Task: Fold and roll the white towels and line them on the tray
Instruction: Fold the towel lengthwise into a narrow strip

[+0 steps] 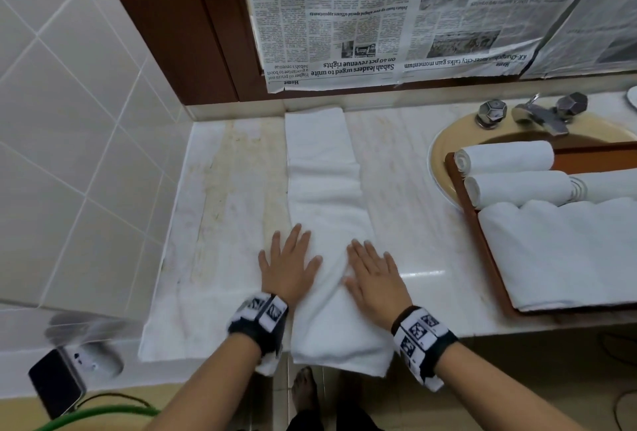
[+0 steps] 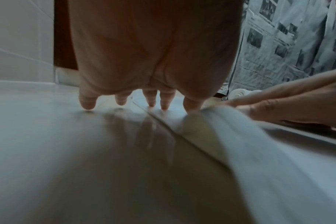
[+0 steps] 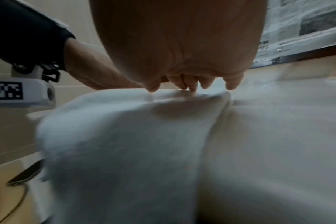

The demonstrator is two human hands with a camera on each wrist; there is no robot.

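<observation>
A white towel (image 1: pixel 327 196), folded into a long narrow strip, lies on the marble counter (image 1: pixel 406 168) and runs from the back wall to the front edge, where its near end hangs over. My left hand (image 1: pixel 287 265) lies flat with fingers spread on the strip's left edge, partly on the counter. My right hand (image 1: pixel 374 273) presses flat on the strip's right side. The wrist views show the left hand's fingertips (image 2: pixel 88 104) and the right hand's fingertips (image 3: pixel 231 84) pointing down onto the cloth. Two rolled towels (image 1: pixel 506 156) and a folded stack (image 1: pixel 565 251) sit on the wooden tray (image 1: pixel 489 251).
The tray rests over a beige sink (image 1: pixel 444 141) with a metal faucet (image 1: pixel 537 113) at the right. Newspaper (image 1: pixel 379 17) covers the wall behind. White tiles (image 1: pixel 69 120) close the left side. A phone (image 1: pixel 57 382) on a green cable sits at the lower left.
</observation>
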